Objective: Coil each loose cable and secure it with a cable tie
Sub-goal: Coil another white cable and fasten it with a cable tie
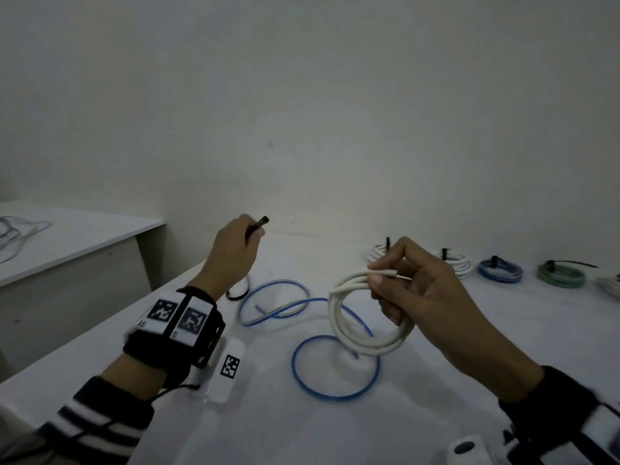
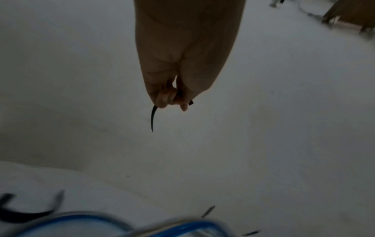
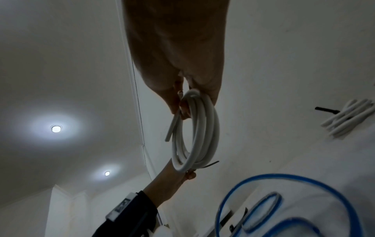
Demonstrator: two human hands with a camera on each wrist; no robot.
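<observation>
head view is showing the right hand (image 1: 432, 297) raised above the table (image 1: 469, 347), its fingers curling through a white cable coil (image 1: 365, 317) and its thumb and forefinger pinching the coil's loose end near the top. the coil is hanging off the surface, wound in several turns. the left hand (image 1: 231, 253) is lifted farther back and to the left, well apart from the coil, its fingers closing around a black cable tie (image 1: 257, 223); the left wrist view is showing the tie's thin tail (image 2: 153, 118) curving out below the fingers (image 2: 164, 97). a loose blue cable (image 1: 332, 364) is lying on the table under and between the hands in open loops. along the far right edge, four finished coils (image 1: 500, 270) are sitting in a row, white, white, blue and green, each wearing a black tie. a lower side table (image 1: 84, 236) on the left is holding a pale tangle of cable (image 1: 16, 233).
</observation>
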